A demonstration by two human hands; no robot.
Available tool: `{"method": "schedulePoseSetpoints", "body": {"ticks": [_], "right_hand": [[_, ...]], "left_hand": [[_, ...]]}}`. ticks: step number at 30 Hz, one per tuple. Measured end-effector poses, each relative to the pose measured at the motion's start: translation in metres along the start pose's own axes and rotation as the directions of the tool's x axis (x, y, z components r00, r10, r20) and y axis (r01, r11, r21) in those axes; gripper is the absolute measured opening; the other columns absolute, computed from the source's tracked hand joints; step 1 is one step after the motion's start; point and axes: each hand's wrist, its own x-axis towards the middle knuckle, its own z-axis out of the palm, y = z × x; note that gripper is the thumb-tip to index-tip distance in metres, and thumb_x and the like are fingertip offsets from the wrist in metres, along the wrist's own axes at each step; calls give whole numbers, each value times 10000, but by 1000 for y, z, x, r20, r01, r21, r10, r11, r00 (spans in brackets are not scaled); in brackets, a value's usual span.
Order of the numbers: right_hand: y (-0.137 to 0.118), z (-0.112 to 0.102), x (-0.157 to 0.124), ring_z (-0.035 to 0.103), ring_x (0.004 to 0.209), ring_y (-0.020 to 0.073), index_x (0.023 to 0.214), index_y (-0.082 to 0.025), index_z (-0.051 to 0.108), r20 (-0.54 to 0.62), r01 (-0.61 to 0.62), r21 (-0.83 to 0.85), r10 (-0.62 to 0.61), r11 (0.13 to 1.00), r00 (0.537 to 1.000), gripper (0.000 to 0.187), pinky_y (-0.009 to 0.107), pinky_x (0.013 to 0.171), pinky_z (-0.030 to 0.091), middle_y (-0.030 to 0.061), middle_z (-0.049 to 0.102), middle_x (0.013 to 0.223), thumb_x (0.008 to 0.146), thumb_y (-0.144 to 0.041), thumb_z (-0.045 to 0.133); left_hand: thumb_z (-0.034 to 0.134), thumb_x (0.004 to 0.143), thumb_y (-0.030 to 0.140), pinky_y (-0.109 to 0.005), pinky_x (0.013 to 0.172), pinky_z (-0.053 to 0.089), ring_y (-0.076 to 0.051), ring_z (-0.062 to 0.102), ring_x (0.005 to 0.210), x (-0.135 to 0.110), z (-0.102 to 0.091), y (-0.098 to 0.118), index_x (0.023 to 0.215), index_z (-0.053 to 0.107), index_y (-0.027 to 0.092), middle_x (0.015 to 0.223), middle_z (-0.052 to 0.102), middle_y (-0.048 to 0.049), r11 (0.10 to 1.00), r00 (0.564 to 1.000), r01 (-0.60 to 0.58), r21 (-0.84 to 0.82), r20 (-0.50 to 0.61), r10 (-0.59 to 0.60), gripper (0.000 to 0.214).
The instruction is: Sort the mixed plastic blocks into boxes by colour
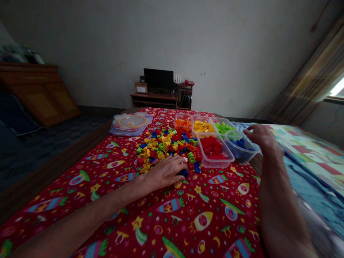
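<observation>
1. While the left hand [168, 170] rests at the near edge of a loose heap of multicoloured plastic bricks [161, 145], the right hand [262, 138] hangs well apart, farther right.
2. Just under the left fingertips, on their right and near side, lies a dark blue plastic brick [184, 173]; the left hand is clearly the nearer one.
3. Fingers and thumb partly cover that brick, so I cannot tell its long axis, nor whether the left grip has closed on it or only touches it.
4. At the far right, the right grip is loosely open beside the rim of a round clear plastic tub [242, 159] holding blue bricks [241, 143], with nothing visible in it.
5. From the left grip, this tub lies to the right and slightly far; a rectangular clear plastic box [217, 163] of red bricks [213, 147] stands between.
6. Another blue plastic brick [197, 167] sits between the left hand and that box, on the red rocket-print cloth [185, 222] covering the wooden counter [67, 160].
</observation>
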Motion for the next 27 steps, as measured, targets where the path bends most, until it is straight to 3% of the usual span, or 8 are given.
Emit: {"method": "schedulePoseSetpoints", "body": {"ticks": [3, 7, 10, 13, 17, 19, 20, 27], "right_hand": [[-24, -6, -2, 625, 856, 256, 1060, -106, 692, -28, -37, -6, 37, 999, 999, 357, 352, 721, 424, 183, 690, 887, 871, -310, 469], [-69, -9, -11, 629, 826, 219, 1039, -163, 690, -64, 143, 26, -141, 989, 988, 316, 301, 699, 424, 140, 700, 906, 884, -300, 451], [-107, -6, -26, 620, 775, 179, 1047, -181, 673, 20, 339, 46, -340, 940, 940, 286, 258, 660, 411, 103, 703, 900, 885, -284, 461], [-145, 1, -49, 605, 700, 139, 962, -152, 685, 207, 528, 61, -528, 847, 823, 284, 228, 619, 393, 103, 700, 850, 901, -219, 415], [-180, 14, -78, 622, 688, 150, 893, -125, 682, 412, 756, 97, -717, 647, 562, 270, 232, 603, 408, 120, 696, 830, 877, -145, 414], [-190, 20, -89, 641, 732, 177, 911, -121, 677, 448, 795, 124, -748, 594, 489, 262, 243, 614, 425, 133, 696, 856, 881, -158, 419], [-193, 23, -92, 648, 754, 189, 921, -117, 673, 450, 790, 125, -745, 600, 494, 265, 249, 624, 432, 142, 695, 867, 888, -171, 415], [-197, 52, -100, 636, 762, 208, 1081, -138, 610, 300, 688, 136, -691, 713, 657, 277, 264, 628, 425, 125, 681, 877, 915, -211, 401]], "left_hand": [[520, 893, 406, -361, 1005, 380, -237, 518, 1162, 0, 6, -14, 1164, 568, 208, 1236, 579, -95, 999, 997, 44, 11, -62, -43, 339], [557, 855, 371, -311, 863, 462, -220, 608, 981, 7, -2, -23, 1032, 633, 186, 1048, 654, -85, 989, 987, 142, -30, -74, -144, 268], [571, 819, 357, -282, 756, 478, -209, 637, 860, 11, -15, -27, 946, 674, 171, 939, 690, -72, 956, 957, 278, -89, -54, -284, 247], [558, 806, 407, -257, 657, 467, -191, 639, 754, 10, -24, -37, 913, 688, 168, 857, 708, -42, 905, 924, 368, -215, -22, -382, 292], [544, 783, 443, -236, 565, 437, -168, 609, 644, 6, -26, -58, 843, 666, 167, 702, 676, 0, 832, 905, 393, -393, 5, -425, 307], [550, 764, 437, -239, 556, 436, -171, 603, 631, 4, -26, -66, 826, 642, 162, 675, 663, 1, 801, 893, 401, -443, -5, -450, 296], [557, 755, 434, -240, 555, 437, -172, 603, 628, 4, -25, -68, 816, 630, 163, 672, 663, 1, 790, 890, 403, -462, -6, -457, 287], [555, 740, 438, -241, 537, 443, -182, 615, 620, 0, -29, -72, 735, 591, 172, 665, 684, -17, 778, 873, 430, -459, -8, -487, 269]]}}
